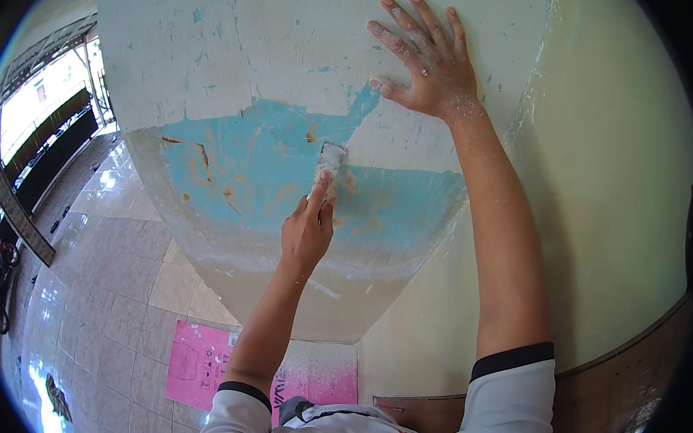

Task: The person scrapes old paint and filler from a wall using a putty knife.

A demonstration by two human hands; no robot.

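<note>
"What did the left hand point(308, 234) have?"

"It was closed around a scraper point(332, 156), one finger laid along it."

"How did the scraper look?"

"Short and flat with a squarish front end, smeared with whitish dust."

"And where was it?"

"At the blue patch point(264, 149) on the wall point(302, 308), just beside the edge of the pale coat point(413, 141)."

"Describe that wall."

"Whitish and flecked with blue at the top. Below that, the blue showed orange-brown blotches, with a few dark cracks toward the left. The bottom strip was dull brown."

"What about the right hand point(440, 68)?"

"Spread wide, higher up on the pale coat, its skin speckled white."

"And underneath?"

"Pink cardboard point(194, 365) lay on the tiled floor point(120, 283), sprinkled with pale bits toward its right."
</note>
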